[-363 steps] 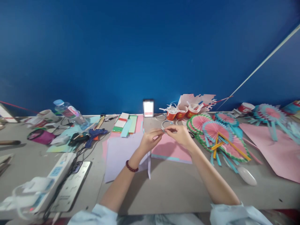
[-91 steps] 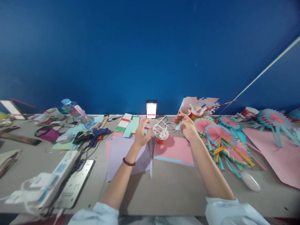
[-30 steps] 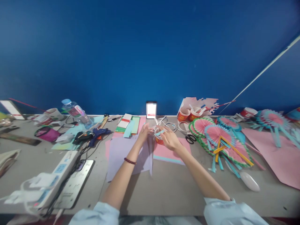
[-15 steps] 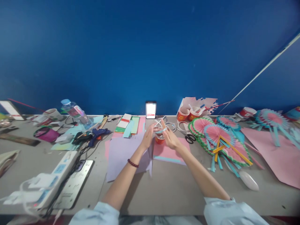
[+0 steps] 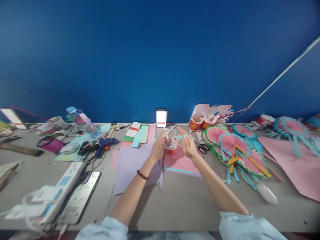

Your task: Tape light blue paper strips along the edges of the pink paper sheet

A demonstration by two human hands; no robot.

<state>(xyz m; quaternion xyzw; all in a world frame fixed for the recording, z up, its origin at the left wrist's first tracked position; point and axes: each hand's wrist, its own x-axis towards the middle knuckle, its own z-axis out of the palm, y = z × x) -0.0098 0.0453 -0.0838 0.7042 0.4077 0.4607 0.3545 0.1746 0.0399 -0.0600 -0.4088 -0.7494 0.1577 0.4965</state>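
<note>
A red paper cup (image 5: 171,151) filled with white strips stands between my hands, by the pink paper (image 5: 182,160). My left hand (image 5: 158,148), left of the cup, has its fingers closed on a thin white strip (image 5: 165,130) at the cup's upper left. To the right of the cup, my right hand (image 5: 188,144) pinches a light blue strip (image 5: 180,136) that points toward the cup. More white strips (image 5: 172,129) stick up above the cup, between the two hands. Purple paper (image 5: 135,170) lies under my left forearm.
Behind the hands a lit phone (image 5: 161,118) leans on the blue wall. Scissors (image 5: 203,148), paper fans (image 5: 233,143) and red cups (image 5: 195,122) are at the right. A glue gun (image 5: 105,143), bottle (image 5: 83,121), power strip (image 5: 62,186) and phone (image 5: 81,196) are at the left.
My right hand has moved to the right, away from my left hand, with the light blue strip. The cup and its white strips now show more fully between the hands.
</note>
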